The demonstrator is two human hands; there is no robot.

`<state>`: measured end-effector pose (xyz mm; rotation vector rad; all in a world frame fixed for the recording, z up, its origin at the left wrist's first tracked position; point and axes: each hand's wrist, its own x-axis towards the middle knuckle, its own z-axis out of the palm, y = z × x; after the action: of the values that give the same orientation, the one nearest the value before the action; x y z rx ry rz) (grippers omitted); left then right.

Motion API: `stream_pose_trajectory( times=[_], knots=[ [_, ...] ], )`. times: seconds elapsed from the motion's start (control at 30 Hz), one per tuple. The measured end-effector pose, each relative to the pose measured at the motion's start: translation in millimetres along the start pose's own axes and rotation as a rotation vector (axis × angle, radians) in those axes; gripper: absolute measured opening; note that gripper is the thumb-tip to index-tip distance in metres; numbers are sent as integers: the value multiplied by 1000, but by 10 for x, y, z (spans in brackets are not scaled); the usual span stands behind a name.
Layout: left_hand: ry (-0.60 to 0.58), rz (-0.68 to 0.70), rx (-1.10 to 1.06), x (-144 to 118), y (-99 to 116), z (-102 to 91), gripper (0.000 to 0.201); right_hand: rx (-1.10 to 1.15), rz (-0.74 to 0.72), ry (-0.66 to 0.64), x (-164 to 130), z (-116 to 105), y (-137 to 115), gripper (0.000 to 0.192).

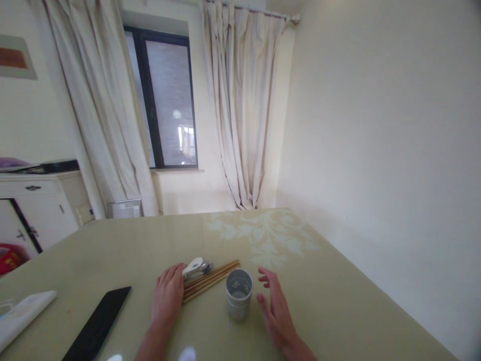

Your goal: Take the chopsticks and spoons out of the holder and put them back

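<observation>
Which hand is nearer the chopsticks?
Left. The left hand rests flat against the chopsticks; the right hand is open beyond the grey holder cup.

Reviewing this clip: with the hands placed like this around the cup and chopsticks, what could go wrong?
1. The right hand is open right beside the upright holder cup; a sideways brush might tip it.
2. The left hand rests at the chopsticks and spoons; a loose sweep could roll or scatter them across the table.
</observation>
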<state>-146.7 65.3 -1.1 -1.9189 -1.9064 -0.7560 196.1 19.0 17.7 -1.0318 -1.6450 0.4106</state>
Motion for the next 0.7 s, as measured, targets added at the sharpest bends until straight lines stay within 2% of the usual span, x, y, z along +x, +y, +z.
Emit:
stream_pose_trajectory(
  times=[0.07, 0.17, 0.3, 0.47, 0.6, 0.7],
  knots=[
    [51, 61, -51, -6, 81, 5, 39, 39, 63, -113, -100, 69, 152, 69],
    [77, 161, -148, -43, 275, 19, 39, 66, 70, -250, -90, 130, 212, 94],
    [-39, 240, -279, -118, 589, -3, 36, 8, 60, -347, -31, 153, 180, 110],
    [-230, 280, -371, -178, 858, -135, 29, 0, 96, -351, -13, 196, 180, 115],
    [-254, 304, -450, -217, 963, -188, 27, 28, 63, -339, 20, 211, 169, 111],
    [-247, 311, -474, -236, 1021, -190, 30, 46, 25, -346, 42, 204, 132, 100]
  ],
)
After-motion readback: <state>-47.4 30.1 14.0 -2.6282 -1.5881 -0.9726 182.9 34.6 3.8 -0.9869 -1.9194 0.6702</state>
